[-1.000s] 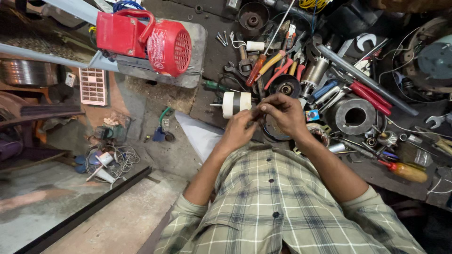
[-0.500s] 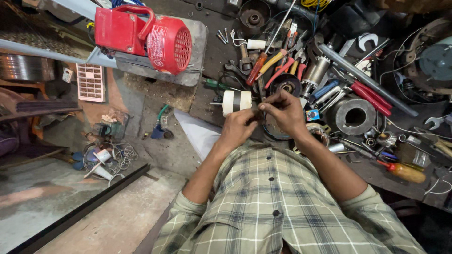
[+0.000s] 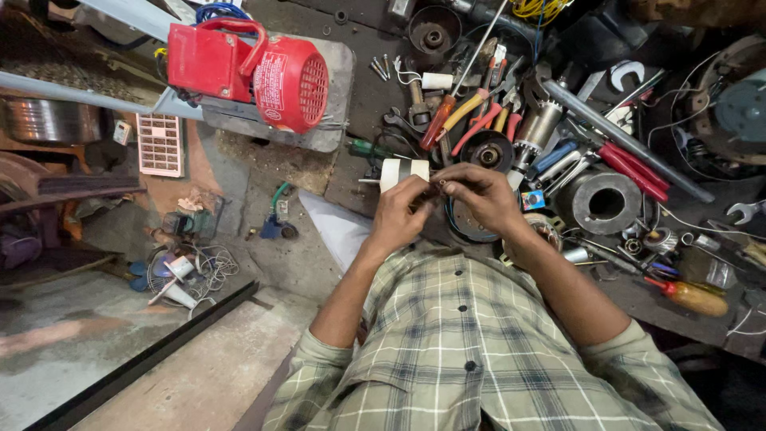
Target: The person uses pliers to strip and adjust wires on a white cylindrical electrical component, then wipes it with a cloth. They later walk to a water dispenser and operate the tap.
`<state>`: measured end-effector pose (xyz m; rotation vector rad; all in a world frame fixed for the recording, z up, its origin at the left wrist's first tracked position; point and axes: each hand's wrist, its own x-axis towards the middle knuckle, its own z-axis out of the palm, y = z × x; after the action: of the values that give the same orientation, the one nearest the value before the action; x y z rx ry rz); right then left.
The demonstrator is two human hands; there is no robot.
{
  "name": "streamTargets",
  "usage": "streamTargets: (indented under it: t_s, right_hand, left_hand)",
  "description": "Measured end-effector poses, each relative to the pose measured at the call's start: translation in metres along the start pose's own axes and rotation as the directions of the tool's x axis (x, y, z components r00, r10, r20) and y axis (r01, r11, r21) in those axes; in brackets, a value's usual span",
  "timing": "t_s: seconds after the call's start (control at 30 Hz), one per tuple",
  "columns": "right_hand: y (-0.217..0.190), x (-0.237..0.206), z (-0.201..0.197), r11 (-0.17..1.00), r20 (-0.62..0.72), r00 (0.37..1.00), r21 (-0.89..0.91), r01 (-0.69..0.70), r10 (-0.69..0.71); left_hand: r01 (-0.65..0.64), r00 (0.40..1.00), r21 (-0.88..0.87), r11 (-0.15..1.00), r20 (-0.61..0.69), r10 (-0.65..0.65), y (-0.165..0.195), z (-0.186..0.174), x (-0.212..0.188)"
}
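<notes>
Far left, against the wall: a steel pot (image 3: pixel 40 120) and a pink plastic grille (image 3: pixel 159 144), set well apart from the work, likely just stored out of the way. Next, on a grey slab, a red motor (image 3: pixel 247 68), lying on its side with the handle up, probably so it can be lifted easily. Below on the floor, a tangle of wire (image 3: pixel 191 267), dropped loose.

At centre, just beside the fingers, a white tape roll (image 3: pixel 403 169), standing on edge, kept within easy reach. Left hand (image 3: pixel 399 215) raised in front of the chest, fingers curled almost closed, thumb and forefinger pinching a small piece (image 3: pixel 441 185); too small to say what it is. Held up off the bench between both hands, seemingly to bring it close to the eyes and steady it. Right hand (image 3: pixel 483 195) meeting it from the other side, fingertips likewise nipped tight on the same piece, the remaining fingers folded in.

Behind the hands, orange-handled pliers (image 3: pixel 459 116) among other tools, fanned out. Further right, a heavy metal ring (image 3: pixel 604 203), flat on the bench, red-handled cutters (image 3: pixel 634 168) just beside it. Far right, an orange-handled screwdriver (image 3: pixel 690 295) lying near the bench edge.
</notes>
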<state>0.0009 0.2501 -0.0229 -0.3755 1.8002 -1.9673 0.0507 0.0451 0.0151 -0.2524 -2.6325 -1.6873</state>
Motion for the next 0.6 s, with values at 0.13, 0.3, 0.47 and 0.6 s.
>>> streamTargets:
  t_s: [0.13, 0.3, 0.47, 0.6]
  right_hand:
    - [0.01, 0.001, 0.002, 0.997, -0.038, 0.998, -0.055, -0.049, 0.047]
    - [0.012, 0.004, 0.01, 0.995, -0.156, 0.983, 0.045, -0.091, 0.097]
    - [-0.001, 0.002, 0.005, 0.999, -0.034, 0.998, 0.005, -0.052, 0.052]
    - [0.002, 0.0, 0.001, 0.998, 0.018, 0.998, -0.029, 0.061, -0.06]
  left_hand:
    - [-0.002, 1.0, 0.054, 0.999, 0.011, 0.001, 0.005, 0.003, 0.0]
    - [-0.009, 0.998, 0.076, 0.997, -0.058, 0.013, 0.014, 0.01, 0.0]
    - [-0.025, 0.992, 0.01, 1.0, -0.124, 0.026, 0.015, 0.012, 0.005]
    - [-0.034, 0.992, 0.077, 0.996, -0.115, 0.043, 0.013, 0.011, 0.008]
